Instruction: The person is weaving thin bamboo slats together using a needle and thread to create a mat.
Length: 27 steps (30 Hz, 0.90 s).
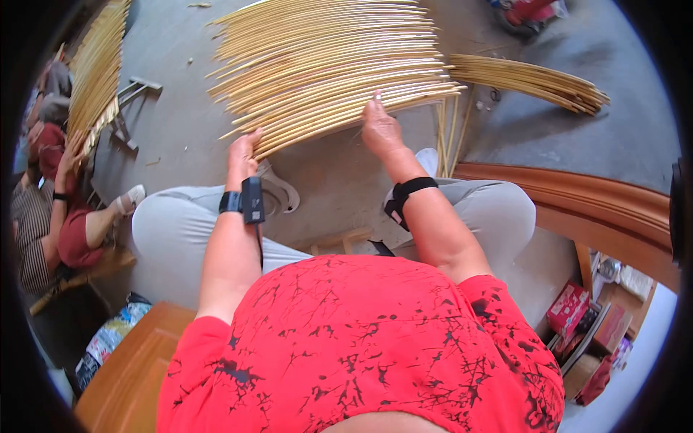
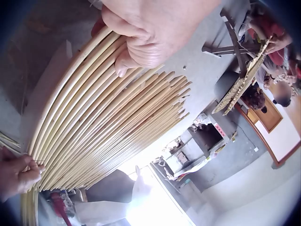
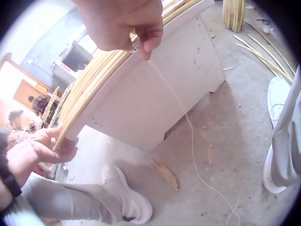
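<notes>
Holding left to right, long axis rising slightly rightward, thin yellow sticks (image 1: 325, 68) with uneven ends; curling left hand's (image 1: 242, 151) fingers round edge, pinching white thread (image 3: 187, 115) with right hand's (image 1: 381, 131) fingers.

A long row of sticks (image 1: 325, 72) lies in front of the person, on a table (image 3: 155, 84). The left hand (image 1: 242, 151) is at the near left end of the row, and the right hand (image 1: 382, 130) is at the near edge, more to the right. A string (image 3: 190, 127) goes from the right hand down to the floor (image 1: 173, 144). A bundle (image 1: 530, 79) lies to the right of the row, with loose sticks (image 1: 446, 137) nearer the person. Far left are another person (image 1: 36, 216) and a second row (image 1: 97, 58), with a stand (image 1: 146, 84) beside it. Boxes (image 1: 567, 310) sit at the near right, past a wooden beam (image 1: 577, 202). A bag (image 1: 108, 339) is at the near left, beside a wooden board (image 1: 141, 368).
</notes>
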{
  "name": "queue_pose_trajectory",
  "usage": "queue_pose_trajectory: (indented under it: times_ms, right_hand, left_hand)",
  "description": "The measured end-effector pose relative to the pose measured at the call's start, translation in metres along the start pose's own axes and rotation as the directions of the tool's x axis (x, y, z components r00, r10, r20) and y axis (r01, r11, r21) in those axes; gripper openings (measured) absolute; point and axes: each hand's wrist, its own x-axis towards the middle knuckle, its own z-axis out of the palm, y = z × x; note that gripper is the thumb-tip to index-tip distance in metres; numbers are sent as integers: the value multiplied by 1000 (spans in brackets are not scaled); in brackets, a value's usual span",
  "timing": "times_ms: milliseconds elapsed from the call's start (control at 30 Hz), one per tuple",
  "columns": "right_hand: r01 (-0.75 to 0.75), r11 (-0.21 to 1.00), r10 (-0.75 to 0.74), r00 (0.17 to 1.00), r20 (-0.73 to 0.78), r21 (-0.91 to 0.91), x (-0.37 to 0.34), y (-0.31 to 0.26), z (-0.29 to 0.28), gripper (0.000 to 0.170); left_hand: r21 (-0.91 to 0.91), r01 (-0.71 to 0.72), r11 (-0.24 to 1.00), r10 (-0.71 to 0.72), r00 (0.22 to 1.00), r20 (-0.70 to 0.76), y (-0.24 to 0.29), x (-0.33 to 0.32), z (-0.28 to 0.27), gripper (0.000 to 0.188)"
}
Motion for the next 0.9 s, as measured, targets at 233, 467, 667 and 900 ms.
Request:
queue_pose_trajectory:
  times_ms: [233,467,667,900]
  right_hand:
    - [-42,994,44,999,-22,97,-3,-5,-5,16]
    - [-31,989,42,997,-72,145,1,0,2,9]
    - [-16,924,138,946,-293,383,5,-4,-34,10]
    - [-442,94,437,823,362,892,-22,-48,-119,7]
  left_hand:
    - [147,-425,893,440,760,-478,5,-14,4,10]
    - [120,-22,993,-15,956,293,-9,-83,67,31]
    - [127,113,985,-138,968,209,-40,-60,90,57]
    - [-100,225,969,-211,968,139,-47,-46,96,42]
